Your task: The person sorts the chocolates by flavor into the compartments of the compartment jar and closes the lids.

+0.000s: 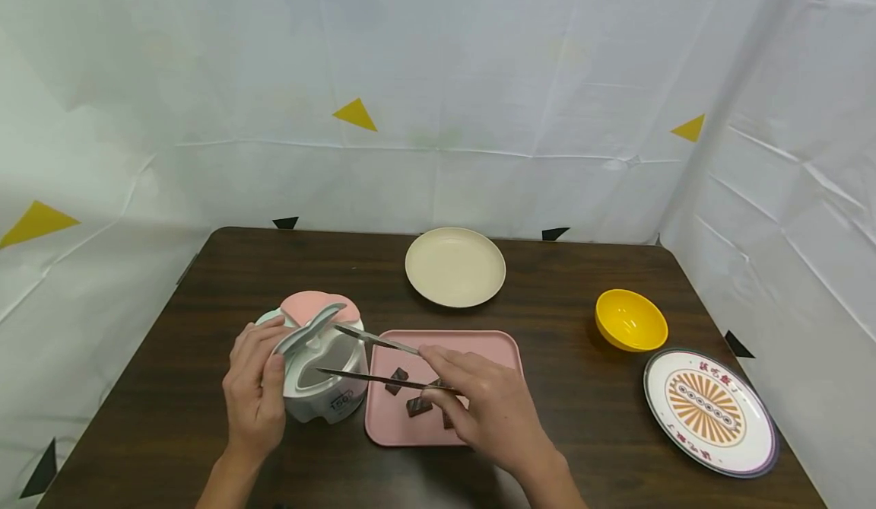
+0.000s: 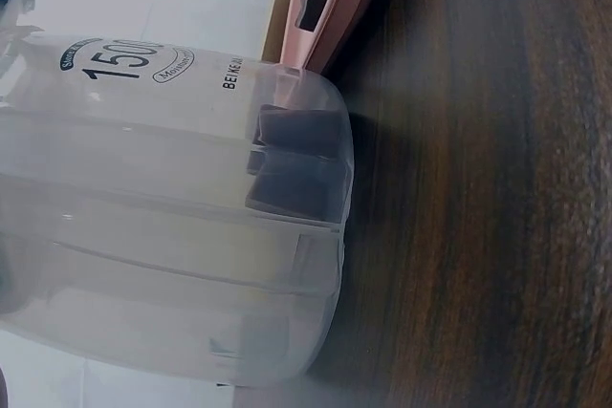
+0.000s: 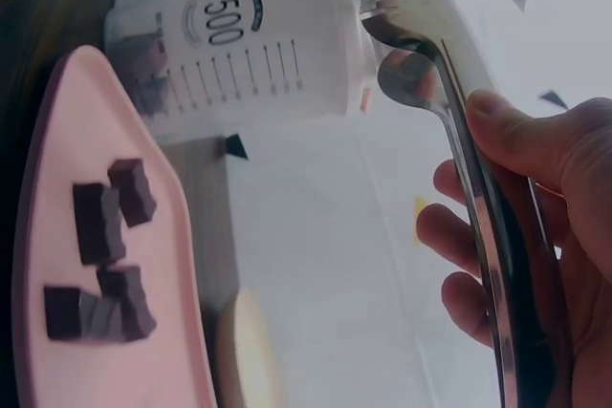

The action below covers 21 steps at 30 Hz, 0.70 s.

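My left hand (image 1: 253, 380) holds the raised grey flap lid (image 1: 311, 329) of a translucent storage container (image 1: 322, 405) marked 1500, thumb against the lid's edge. Metal tongs (image 3: 469, 155) are in my right hand (image 1: 489, 402), their arms spread apart. The tongs' tips hang over the container's opening, with nothing visible between them. Through the container's wall, dark pieces (image 2: 301, 174) show at the bottom. Several chocolate pieces (image 3: 98, 225) lie on a pink tray (image 1: 448, 339) right of the container, partly hidden by my right hand in the head view.
Behind the tray stands a cream plate (image 1: 455, 267). A yellow bowl (image 1: 630, 321) and a white patterned plate (image 1: 710, 412) sit at the table's right side. White sheeting (image 1: 438, 98) hangs around the dark wooden table (image 1: 561, 296).
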{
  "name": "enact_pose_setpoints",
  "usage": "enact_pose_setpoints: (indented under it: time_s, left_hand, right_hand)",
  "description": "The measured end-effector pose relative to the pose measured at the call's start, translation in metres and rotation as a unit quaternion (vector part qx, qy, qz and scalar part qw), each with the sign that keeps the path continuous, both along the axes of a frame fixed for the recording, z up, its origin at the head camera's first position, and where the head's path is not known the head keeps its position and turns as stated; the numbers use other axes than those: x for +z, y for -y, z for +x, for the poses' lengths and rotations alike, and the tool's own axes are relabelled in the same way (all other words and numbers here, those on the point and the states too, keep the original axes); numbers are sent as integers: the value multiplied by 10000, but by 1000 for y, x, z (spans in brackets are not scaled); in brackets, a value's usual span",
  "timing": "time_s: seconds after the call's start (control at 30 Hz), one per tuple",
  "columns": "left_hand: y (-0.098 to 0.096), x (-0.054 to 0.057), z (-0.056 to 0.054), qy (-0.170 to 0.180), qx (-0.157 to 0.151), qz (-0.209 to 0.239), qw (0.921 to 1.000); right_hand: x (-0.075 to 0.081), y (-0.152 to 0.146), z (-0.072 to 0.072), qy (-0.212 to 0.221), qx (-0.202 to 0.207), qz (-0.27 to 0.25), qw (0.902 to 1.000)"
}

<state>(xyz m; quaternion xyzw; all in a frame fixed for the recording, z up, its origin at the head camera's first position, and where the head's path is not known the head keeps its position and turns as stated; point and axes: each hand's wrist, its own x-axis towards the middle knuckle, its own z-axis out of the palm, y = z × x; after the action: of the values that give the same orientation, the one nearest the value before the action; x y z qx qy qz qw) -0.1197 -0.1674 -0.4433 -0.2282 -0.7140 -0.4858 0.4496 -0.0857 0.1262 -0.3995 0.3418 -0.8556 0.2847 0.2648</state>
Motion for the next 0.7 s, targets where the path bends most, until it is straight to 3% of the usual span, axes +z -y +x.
enact_pose_setpoints:
  time_s: [0.17, 0.37, 0.53, 0.7]
  left_hand:
    - [5, -9, -4, 35, -28, 7, 10000]
    - [1, -1, 0, 43, 3, -6, 10000]
    - [-6, 13, 8, 40, -7, 6, 10000]
    - [-9, 18, 10, 15, -18, 34, 10000]
  right_hand:
    - [-7, -19, 6, 126, -573, -110, 9982]
    - [-18, -50, 10, 575, -1451, -199, 9876]
    - [-29, -77, 18, 984, -2457, -116, 9643]
    - [-41, -101, 26, 1588, -3468, -242, 9241]
